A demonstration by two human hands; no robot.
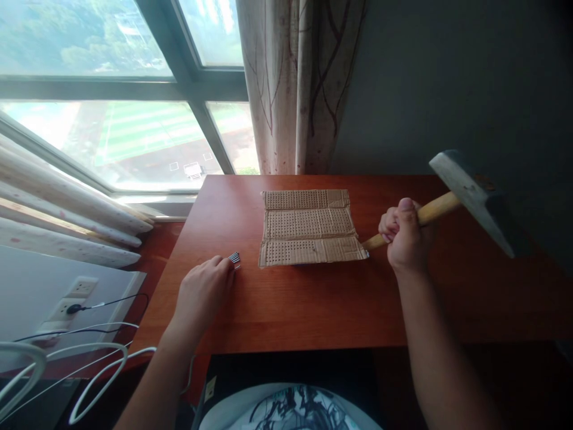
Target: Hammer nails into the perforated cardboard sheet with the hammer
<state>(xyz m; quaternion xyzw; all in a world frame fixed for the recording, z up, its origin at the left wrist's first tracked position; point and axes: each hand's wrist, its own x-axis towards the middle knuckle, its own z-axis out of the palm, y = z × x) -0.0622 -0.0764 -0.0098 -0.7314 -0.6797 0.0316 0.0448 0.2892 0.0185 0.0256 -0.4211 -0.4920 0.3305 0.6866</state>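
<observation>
My right hand (405,233) is wrapped round the wooden handle of a hammer (470,191), raised above the right side of the table with its metal head pointing away to the right. On the left of the tabletop, my left hand (206,286) has its fingers drawn together at a small bunch of thin metal nails (234,258). Its fingertips are partly hidden, so how many nails are gripped is unclear. Between the hands is a creased piece of brown cardboard (308,224), punched with rows of small holes.
The reddish-brown wooden table (313,310) stands by a window (152,131) with curtains (286,83). At the lower left are a wall socket (62,309) with a plug and loose white cables (102,349). A dark wall rises behind the table.
</observation>
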